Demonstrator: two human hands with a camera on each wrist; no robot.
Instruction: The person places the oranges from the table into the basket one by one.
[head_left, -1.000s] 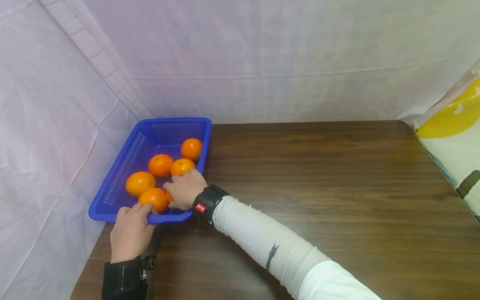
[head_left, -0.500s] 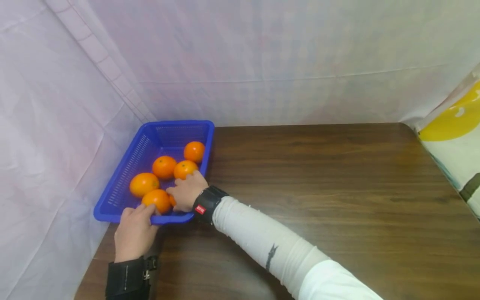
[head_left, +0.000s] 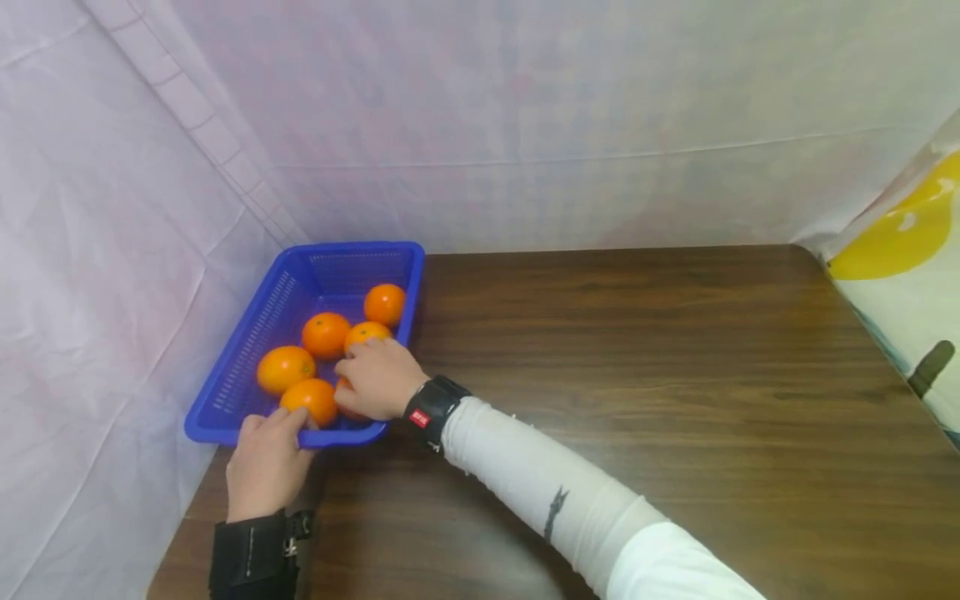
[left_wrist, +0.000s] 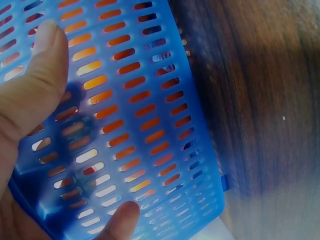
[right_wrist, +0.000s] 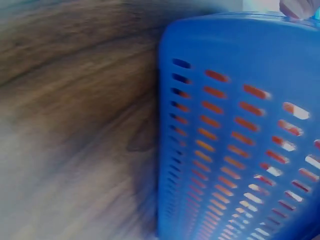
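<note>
A blue plastic basket (head_left: 225, 367) with slotted walls holds several oranges, one of them an orange (head_left: 286, 370) at its left side. My left hand (head_left: 266, 467) grips the near rim, fingers over the edge beside another orange (head_left: 309, 400). In the left wrist view its thumb (left_wrist: 47, 65) lies against the basket's outer wall (left_wrist: 145, 115). My right hand (head_left: 382, 377) reaches over the right rim, its fingers curled round an orange (head_left: 348, 400) in the near right corner, mostly covered by the hand. The right wrist view shows mainly the basket's slotted wall (right_wrist: 225, 55).
The basket stands at the left end of a brown wooden table (head_left: 637, 350). White cloth (head_left: 525, 125) hangs behind and to the left. Patterned cloth with a yellow shape (head_left: 900, 237) is beyond the right edge.
My right hand has shifted slightly up and to the right at the basket's near right corner. The left hand keeps its grip on the rim, and the other oranges stay in place.
</note>
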